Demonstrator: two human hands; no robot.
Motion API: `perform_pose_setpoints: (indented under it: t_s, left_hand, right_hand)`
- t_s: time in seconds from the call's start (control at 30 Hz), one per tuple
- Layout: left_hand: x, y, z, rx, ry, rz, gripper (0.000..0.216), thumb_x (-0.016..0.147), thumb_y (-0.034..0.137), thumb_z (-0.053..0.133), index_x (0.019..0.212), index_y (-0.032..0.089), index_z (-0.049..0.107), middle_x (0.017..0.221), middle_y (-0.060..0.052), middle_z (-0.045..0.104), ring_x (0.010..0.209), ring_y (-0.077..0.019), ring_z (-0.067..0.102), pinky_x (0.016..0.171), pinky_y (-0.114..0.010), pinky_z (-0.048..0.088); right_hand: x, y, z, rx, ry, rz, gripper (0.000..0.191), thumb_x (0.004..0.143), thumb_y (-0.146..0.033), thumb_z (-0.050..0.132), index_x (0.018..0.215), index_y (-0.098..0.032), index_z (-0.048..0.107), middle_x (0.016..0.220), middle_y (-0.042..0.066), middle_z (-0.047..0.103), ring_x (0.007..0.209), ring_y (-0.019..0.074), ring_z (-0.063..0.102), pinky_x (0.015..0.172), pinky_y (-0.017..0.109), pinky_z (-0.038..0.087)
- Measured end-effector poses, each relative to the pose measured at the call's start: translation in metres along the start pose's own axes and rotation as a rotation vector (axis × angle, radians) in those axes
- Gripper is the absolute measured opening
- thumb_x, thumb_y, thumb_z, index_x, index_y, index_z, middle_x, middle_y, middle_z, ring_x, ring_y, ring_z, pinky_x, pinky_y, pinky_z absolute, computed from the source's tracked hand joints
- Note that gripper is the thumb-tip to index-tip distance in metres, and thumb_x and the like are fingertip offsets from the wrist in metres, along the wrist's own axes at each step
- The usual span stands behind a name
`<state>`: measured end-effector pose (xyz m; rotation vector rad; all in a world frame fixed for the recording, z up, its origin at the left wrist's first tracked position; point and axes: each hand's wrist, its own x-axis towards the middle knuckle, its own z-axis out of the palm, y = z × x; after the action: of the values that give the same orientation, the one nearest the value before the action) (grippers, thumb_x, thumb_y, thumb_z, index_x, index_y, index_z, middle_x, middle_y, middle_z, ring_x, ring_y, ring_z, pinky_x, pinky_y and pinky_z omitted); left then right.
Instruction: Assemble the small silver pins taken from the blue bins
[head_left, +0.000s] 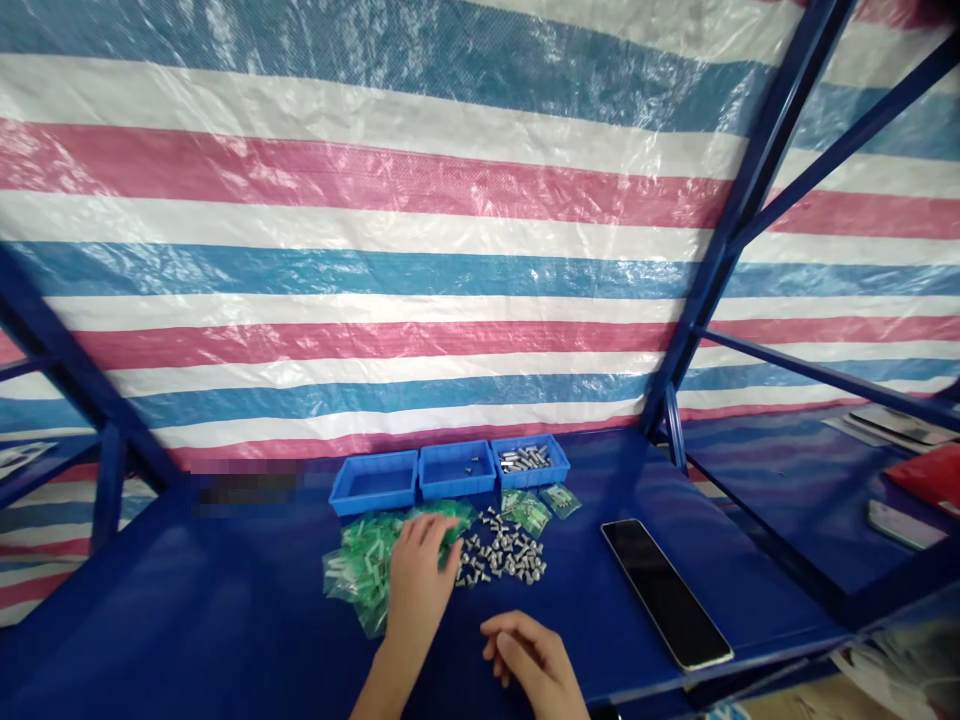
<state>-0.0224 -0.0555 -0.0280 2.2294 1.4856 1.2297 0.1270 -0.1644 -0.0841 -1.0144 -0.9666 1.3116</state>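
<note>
Green-printed clear plastic bags [358, 562] lie heaped on the glossy blue table [247, 610], left of loose silvery metal screws [517, 562]; the left hand [420, 560] arches over the heap's right side, thumb off the fingers, and whether it pinches a bag I can't tell; the right hand [534, 655] hangs half-curled, its grip hidden; one careless sweep could drag slick bags through those screws and scatter them; bags splay every way, no common long axis; screws point all directions

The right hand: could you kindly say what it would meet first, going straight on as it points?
The right hand would probably meet the left hand first, though their relative depth is unclear.
</note>
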Motion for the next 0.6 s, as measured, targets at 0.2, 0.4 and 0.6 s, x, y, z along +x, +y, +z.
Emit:
perform_pose_setpoints:
  t_s: [0.2, 0.4, 0.6]
  left_hand:
    - [-0.055, -0.001, -0.009, 0.433, -0.083, 0.031, 0.021, 0.084, 0.013, 0.060, 0.095, 0.025, 0.074, 0.115, -0.010, 0.068, 0.108, -0.0350, 0.060, 0.080, -0.048, 0.050]
    - [-0.046, -0.006, 0.000, 0.436, -0.062, 0.067, 0.018, 0.086, 0.013, 0.057, 0.084, 0.023, 0.072, 0.111, -0.010, 0.070, 0.105, -0.0346, 0.063, 0.079, -0.049, 0.050]
    - [-0.051, 0.007, -0.011, -0.012, 0.163, -0.002, 0.006, 0.085, 0.023, 0.062, 0.086, 0.022, 0.068, 0.094, -0.006, 0.075, 0.090, -0.0259, 0.071, 0.082, -0.040, 0.055]
  right_hand:
    - [0.009, -0.012, -0.001, -0.067, 0.028, 0.001, 0.048, 0.080, -0.063, 0.069, 0.088, -0.016, 0.078, 0.072, 0.007, 0.070, 0.061, 0.0153, 0.058, 0.057, 0.024, 0.045]
    - [0.010, -0.013, 0.003, -0.086, 0.076, -0.024, 0.046, 0.081, -0.061, 0.069, 0.087, -0.017, 0.077, 0.071, 0.006, 0.071, 0.063, 0.0158, 0.058, 0.060, 0.024, 0.046]
    - [0.004, -0.010, -0.007, -0.128, 0.048, -0.023, 0.043, 0.085, -0.058, 0.066, 0.091, -0.017, 0.076, 0.075, 0.007, 0.071, 0.066, 0.0175, 0.062, 0.062, 0.025, 0.049]
